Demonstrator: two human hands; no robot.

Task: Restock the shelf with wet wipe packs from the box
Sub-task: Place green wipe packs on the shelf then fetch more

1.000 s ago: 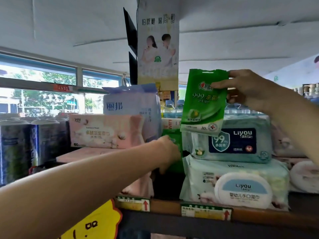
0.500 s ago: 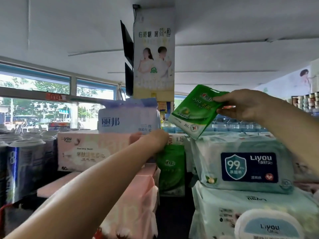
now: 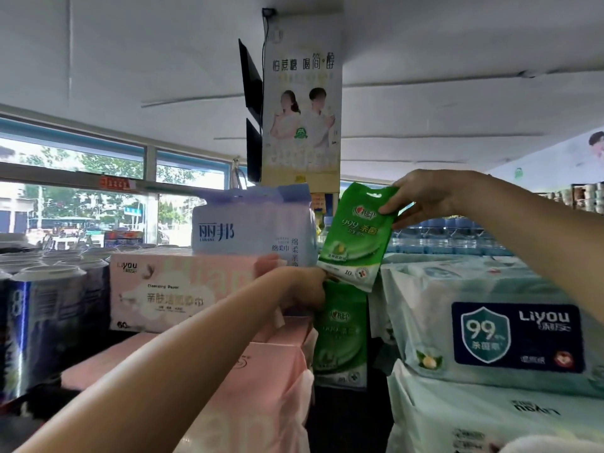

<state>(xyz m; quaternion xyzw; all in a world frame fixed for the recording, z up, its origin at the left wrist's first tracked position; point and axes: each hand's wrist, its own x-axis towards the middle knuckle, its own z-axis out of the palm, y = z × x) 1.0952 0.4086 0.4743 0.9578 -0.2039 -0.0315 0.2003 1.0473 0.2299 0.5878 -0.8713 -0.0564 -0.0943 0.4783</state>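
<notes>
Left hand [image 3: 304,286] and right hand [image 3: 421,197]: bare, no gloves, rings or watch; both forearms bare, no sleeves in view

At frame centre, one wipe pack [image 3: 355,236] hangs above another [image 3: 340,335] — tissue boxes [image 3: 170,292] left, bigger wipe bundles [image 3: 490,325] right.

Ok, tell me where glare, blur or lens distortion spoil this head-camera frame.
Head view: the windows at left are bright and washed out; the wide-angle lens bows the ceiling lines and stretches the left forearm at the bottom edge; print on the green wipe pack pinched in the right hand is soft, only "999" reads; the left hand looks slightly blurred.
</notes>
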